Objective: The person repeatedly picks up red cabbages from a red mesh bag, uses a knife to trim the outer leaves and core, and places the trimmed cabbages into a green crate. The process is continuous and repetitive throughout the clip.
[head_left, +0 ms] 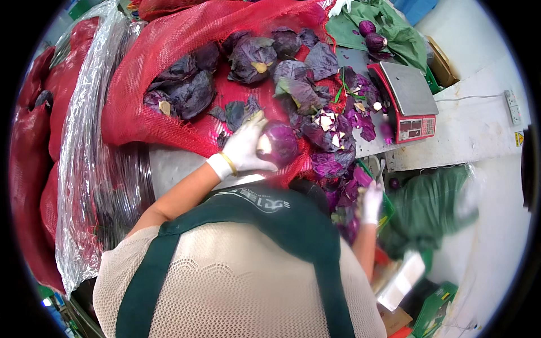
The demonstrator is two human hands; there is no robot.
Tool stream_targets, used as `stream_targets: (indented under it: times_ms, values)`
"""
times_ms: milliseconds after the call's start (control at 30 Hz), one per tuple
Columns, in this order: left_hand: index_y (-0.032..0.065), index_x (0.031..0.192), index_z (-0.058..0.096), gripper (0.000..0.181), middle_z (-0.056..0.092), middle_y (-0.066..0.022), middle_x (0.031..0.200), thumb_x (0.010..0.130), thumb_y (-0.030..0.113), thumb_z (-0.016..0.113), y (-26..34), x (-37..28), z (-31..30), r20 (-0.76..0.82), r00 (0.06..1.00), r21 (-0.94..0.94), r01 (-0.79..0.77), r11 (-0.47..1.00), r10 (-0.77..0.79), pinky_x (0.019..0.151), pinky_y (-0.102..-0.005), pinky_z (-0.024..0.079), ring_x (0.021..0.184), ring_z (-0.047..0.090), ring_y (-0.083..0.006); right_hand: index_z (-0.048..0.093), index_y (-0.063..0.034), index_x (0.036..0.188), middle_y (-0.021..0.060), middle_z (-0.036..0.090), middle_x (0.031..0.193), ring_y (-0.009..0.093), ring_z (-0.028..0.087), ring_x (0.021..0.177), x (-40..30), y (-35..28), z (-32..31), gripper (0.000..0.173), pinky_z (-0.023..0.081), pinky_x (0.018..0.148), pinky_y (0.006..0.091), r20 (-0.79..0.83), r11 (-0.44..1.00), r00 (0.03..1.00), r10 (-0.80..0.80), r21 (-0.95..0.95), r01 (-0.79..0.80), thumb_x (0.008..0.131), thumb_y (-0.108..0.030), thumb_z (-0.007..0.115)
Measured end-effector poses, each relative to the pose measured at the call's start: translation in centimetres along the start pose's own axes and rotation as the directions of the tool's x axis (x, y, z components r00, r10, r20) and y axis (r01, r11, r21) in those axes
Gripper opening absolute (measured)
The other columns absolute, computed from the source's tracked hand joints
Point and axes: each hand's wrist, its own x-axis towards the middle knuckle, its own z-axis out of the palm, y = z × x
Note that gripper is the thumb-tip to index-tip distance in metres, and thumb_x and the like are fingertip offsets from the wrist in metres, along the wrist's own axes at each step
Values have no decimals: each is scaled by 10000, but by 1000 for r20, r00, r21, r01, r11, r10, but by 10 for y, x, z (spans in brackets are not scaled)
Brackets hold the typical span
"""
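Note:
My left hand [249, 145], in a white glove, is closed around a peeled red cabbage [280, 143] over the edge of a red mesh sack [236, 110]. My right hand [372, 203], also gloved in white, is low at the right beside a heap of purple cabbage leaves [342, 190]; it is blurred, and I cannot tell whether it holds anything. Whole red cabbages with dark outer leaves [252, 60] lie in the open sack. Cut leaves and pale stem pieces [326, 120] are piled right of the held cabbage.
A red digital scale with a metal plate [408, 88] stands at the right. Behind it, two peeled cabbages [375, 42] rest by green sacking [397, 34]. Clear plastic wrap [84, 148] and full red sacks [31, 169] are at the left. A green crate [386, 207] is beside my right hand.

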Motion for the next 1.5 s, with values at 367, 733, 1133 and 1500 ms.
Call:
stream_targets:
  times_ms: [367,733,1133,1500]
  values:
    - [-59,1390,270,1220,393,-279,1339,480,529,830,45,23,22,-23,998,-7,-61,998,61,1062,-478,306,1253,384,-426,592,49,1020,208,589,1016,385,550,953,-53,-62,165,254,445,851,432,488,465,461,-741,-122,877,848,-137,606]
    - [-42,1443,147,1286,305,-255,1438,468,430,840,23,-13,29,-109,989,-182,74,981,-95,1089,-425,300,1318,310,-412,526,87,974,241,562,888,335,554,832,-55,-80,182,164,450,762,379,676,224,291,-677,-188,956,868,-38,524]
    - [-45,1395,274,1202,419,-213,1344,428,399,833,19,-9,36,-199,979,-215,12,977,-55,1056,-393,344,1261,387,-370,561,17,840,198,569,854,365,558,842,-66,-99,173,81,438,794,424,752,87,92,-653,-46,995,772,-22,539]
    - [-29,1366,341,1079,427,-206,1358,488,374,823,28,-19,13,-154,986,-299,11,954,-60,1066,-410,337,1276,370,-385,537,26,881,137,554,800,289,566,760,-57,-76,167,111,465,723,384,634,249,257,-729,-105,963,772,37,515]
